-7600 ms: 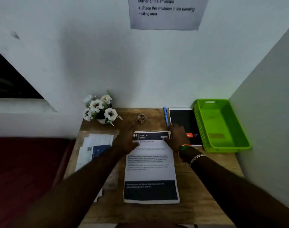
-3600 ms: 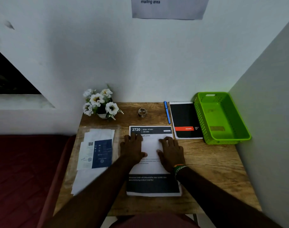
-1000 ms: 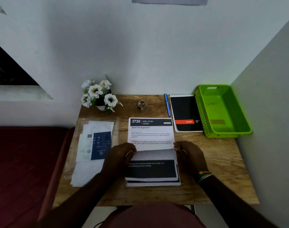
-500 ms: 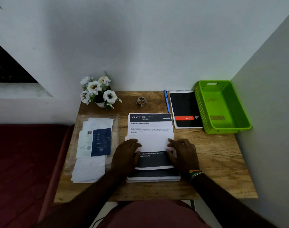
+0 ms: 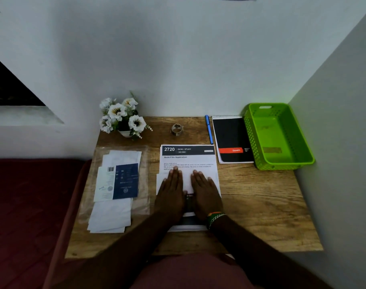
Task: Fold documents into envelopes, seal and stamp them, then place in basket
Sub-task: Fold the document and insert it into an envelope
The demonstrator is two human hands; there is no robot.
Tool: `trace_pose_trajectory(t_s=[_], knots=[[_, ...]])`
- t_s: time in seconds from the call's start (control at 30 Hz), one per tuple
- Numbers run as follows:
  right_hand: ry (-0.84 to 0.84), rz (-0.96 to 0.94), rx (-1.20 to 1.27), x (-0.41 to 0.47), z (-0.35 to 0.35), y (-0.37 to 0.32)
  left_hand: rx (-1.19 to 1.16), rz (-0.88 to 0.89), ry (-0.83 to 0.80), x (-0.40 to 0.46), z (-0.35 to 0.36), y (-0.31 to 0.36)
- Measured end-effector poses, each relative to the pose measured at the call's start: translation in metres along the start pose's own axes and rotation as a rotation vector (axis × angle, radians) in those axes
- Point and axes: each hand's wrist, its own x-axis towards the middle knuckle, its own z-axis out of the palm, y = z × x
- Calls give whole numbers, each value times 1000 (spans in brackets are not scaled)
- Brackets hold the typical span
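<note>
A stack of printed documents (image 5: 188, 157) lies in the middle of the wooden desk (image 5: 261, 205). The top sheet's lower part is folded up over its middle. My left hand (image 5: 171, 192) and my right hand (image 5: 205, 192) lie flat side by side on the folded part, fingers straight, pressing it down. A pile of white envelopes (image 5: 113, 213) sits at the left in a clear plastic sleeve, with a dark blue printed sheet (image 5: 125, 180) on top. The green plastic basket (image 5: 282, 163) stands at the right back corner, with only a small label inside it.
A black notepad (image 5: 233, 140) and a blue pen (image 5: 208, 129) lie left of the basket. A small tape roll (image 5: 177, 129) and a pot of white flowers (image 5: 123, 117) stand by the back wall. Walls close the desk at back and right.
The lower part of the top sheet was lifted by both hands and folded up. Both hands have since moved inward onto the fold and now lie flat on it.
</note>
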Motion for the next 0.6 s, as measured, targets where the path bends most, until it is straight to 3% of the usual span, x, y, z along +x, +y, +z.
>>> trace_pose_trajectory(t_s=[0.27,0.37,0.5,0.6], knots=[[39,199,-78,-11,-22,31,-5,-24,-36,0,-6,5],[3,88,-61,-8,-16,13,-11,-51,-38,2,-8,14],[-43,-1,-20,-3,0,8,56,70,-80,0,-2,15],[-32,-23,-44,-5,3,14,51,12,-75,-4,-3,6]])
